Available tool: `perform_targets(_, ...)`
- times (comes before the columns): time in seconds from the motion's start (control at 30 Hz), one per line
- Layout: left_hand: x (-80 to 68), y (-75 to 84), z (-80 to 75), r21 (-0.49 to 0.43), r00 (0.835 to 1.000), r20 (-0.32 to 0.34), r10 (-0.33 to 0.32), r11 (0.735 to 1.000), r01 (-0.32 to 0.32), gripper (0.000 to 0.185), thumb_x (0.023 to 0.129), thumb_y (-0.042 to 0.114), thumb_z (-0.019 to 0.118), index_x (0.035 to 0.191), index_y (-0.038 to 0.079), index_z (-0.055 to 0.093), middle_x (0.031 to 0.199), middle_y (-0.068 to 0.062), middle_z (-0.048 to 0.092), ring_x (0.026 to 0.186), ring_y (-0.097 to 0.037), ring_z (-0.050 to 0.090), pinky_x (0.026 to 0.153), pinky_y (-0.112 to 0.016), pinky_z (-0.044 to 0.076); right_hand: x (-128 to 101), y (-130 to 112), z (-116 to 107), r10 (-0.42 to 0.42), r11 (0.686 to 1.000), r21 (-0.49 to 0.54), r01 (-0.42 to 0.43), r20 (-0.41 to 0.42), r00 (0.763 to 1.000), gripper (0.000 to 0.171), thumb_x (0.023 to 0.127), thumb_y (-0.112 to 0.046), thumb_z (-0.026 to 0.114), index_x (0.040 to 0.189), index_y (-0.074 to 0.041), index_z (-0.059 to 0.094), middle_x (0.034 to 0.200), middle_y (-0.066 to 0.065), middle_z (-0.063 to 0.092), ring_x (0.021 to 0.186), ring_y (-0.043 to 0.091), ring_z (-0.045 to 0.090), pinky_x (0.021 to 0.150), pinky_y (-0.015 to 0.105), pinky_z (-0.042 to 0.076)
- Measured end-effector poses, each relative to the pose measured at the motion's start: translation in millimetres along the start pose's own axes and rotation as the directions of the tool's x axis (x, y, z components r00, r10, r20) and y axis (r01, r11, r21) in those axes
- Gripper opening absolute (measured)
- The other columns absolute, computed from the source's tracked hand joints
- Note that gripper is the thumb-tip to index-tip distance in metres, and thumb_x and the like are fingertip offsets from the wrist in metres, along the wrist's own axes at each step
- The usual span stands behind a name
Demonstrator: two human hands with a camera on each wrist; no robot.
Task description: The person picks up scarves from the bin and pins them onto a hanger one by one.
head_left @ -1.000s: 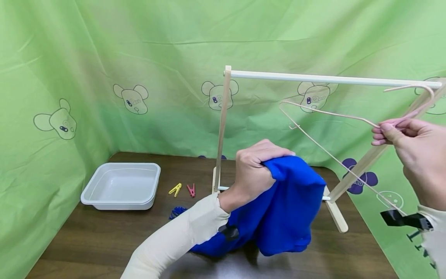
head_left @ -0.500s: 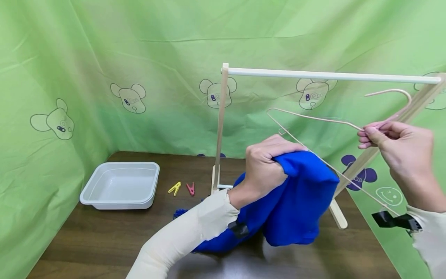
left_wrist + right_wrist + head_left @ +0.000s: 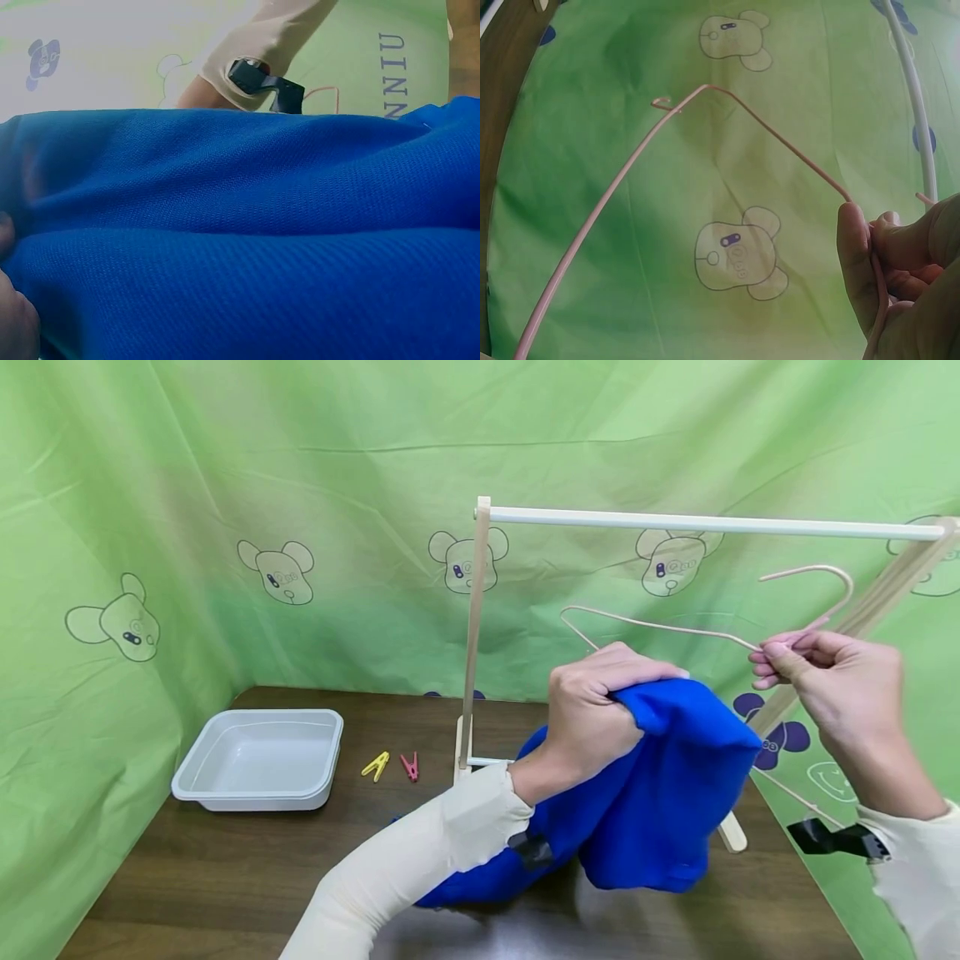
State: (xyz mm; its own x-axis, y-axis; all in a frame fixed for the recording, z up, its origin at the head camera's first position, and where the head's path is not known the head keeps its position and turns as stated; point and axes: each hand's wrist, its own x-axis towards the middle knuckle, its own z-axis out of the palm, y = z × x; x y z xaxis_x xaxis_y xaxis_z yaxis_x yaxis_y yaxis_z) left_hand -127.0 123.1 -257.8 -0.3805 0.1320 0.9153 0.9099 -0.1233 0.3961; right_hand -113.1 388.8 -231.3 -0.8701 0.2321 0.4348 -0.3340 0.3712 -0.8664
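Note:
A blue scarf hangs in folds from my left hand, which grips it near its top edge. In the left wrist view the scarf fills most of the picture, and fingers show at the left edge. My right hand pinches a pink wire hanger at the neck, just under its hook. In the head view the hanger's lower bar passes behind the scarf and is mostly hidden. The right wrist view shows the hanger bare, with a small side hook near one corner.
Behind the hands stands a wooden rack with a white top rail. A white basin sits at the left of the brown table. Beside it lie a yellow clothespin and a pink clothespin. Green printed fabric surrounds the table.
My right hand has brought the hanger left and down, away from the rail. My left hand has moved right with the scarf, which now overlaps the hanger's lower bar.

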Motion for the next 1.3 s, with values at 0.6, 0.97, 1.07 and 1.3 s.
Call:
perform_targets(0.6,11.4,5.4,17.0,-0.009,1.000,0.012,-0.001,1.000,0.001,0.019,0.085,-0.006,0.067,0.098,-0.003,0.080,0.093,-0.011,0.080,0.091,-0.010,0.073,0.091,-0.011,0.052,-6.2,0.6,6.1,0.044,0.971,-0.236,-0.046,-0.014,0.999,0.008,0.093,-0.013,0.073,0.092,-0.008,0.079,0.071,-0.016,0.075,0.062,-0.001,0.071,0.057,0.014,0.055)
perform_targets(0.97,16.2,-2.8,20.9,-0.010,0.999,-0.042,-0.027,1.000,0.027,0.017,0.084,-0.005,0.070,0.097,-0.003,0.080,0.093,-0.011,0.080,0.088,-0.010,0.073,0.088,-0.011,0.053,-10.5,-3.0,3.7,0.077,0.942,-0.323,-0.093,-0.063,0.995,0.016,0.091,-0.020,0.077,0.079,-0.032,0.076,0.064,-0.026,0.068,0.055,-0.009,0.059,0.045,0.014,0.042)
perform_targets(1.07,16.7,-5.5,21.9,-0.002,0.998,-0.053,-0.045,0.999,0.045,0.017,0.084,-0.006,0.070,0.097,-0.002,0.080,0.092,-0.010,0.080,0.088,-0.009,0.073,0.087,-0.010,0.053,-11.7,-3.3,3.9,0.073,0.940,-0.329,-0.090,-0.065,0.995,0.016,0.090,-0.021,0.078,0.078,-0.032,0.075,0.064,-0.026,0.068,0.056,-0.009,0.059,0.046,0.013,0.043)
perform_targets(1.3,18.9,-6.7,22.2,-0.008,0.995,-0.065,-0.082,0.997,0.081,0.020,0.085,-0.008,0.067,0.097,-0.001,0.081,0.092,-0.009,0.080,0.087,-0.007,0.071,0.086,-0.010,0.053,-13.6,-4.0,5.4,0.068,0.940,-0.331,-0.085,-0.062,0.996,0.025,0.090,-0.019,0.076,0.074,-0.037,0.072,0.064,-0.028,0.067,0.056,-0.009,0.060,0.048,0.011,0.046)
